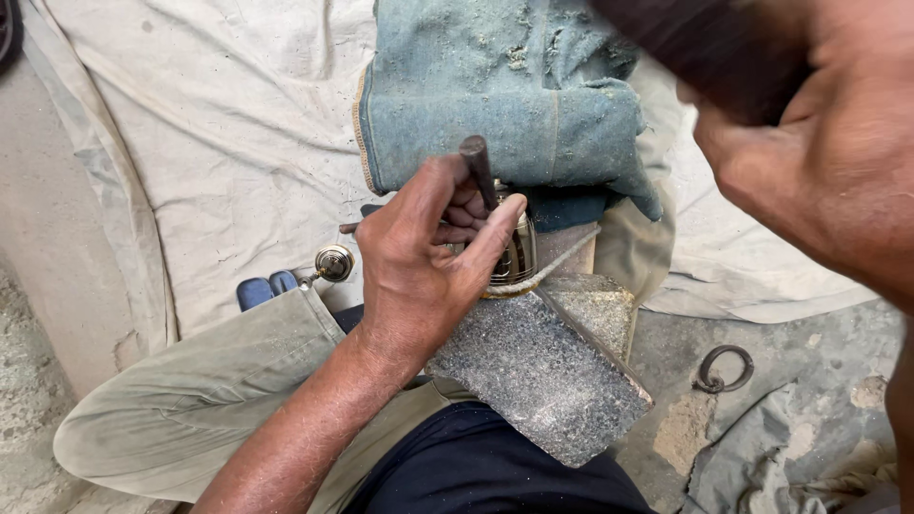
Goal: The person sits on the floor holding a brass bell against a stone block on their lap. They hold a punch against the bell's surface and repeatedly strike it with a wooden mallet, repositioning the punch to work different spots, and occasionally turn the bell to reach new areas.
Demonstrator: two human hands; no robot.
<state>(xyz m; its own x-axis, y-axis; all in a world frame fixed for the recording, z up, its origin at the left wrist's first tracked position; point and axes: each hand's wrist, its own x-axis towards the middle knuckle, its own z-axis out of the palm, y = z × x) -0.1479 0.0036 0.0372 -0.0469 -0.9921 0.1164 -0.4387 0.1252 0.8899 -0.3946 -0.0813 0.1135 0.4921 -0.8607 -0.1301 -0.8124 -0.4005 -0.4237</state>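
left hand (424,262): fingers curled and pressed together around a dark metal punch (478,169), thumb along one side, fingertips closing on the other; the hand rests over the far end of the stone block.
punch: a short dark rod, standing nearly upright with a slight tilt, its blunt top sticking out above the fingers; its lower tip is hidden behind the hand.
metal piece (517,255): a small shiny brass-and-silver part, sitting at the far edge of the block just beside the left fingertips and under the punch; a curved wire runs past it.
right hand (828,162): raised high at the right edge of view, close to the camera and blurred, fingers wrapped tight on a dark handle (709,52); the head of that tool is out of view.
stone block (547,366): grey, rough, wedge-shaped, lying across the person's lap with 1 corner pointing toward the right.
denim cloth (505,95): folded blue, dusty, lying just beyond the block and touching the metal piece's far side.
round knob (333,262): a small brass-coloured fitting on the pale sheet, left of the hand.
blue handles (267,288): 2 rounded ends peeping out beside the khaki trouser leg (190,400).
metal ring (724,369): a dark loop on the concrete, right of the block, well apart from both hands.
pale sheet (209,124): creased cloth spread under everything at the top left.
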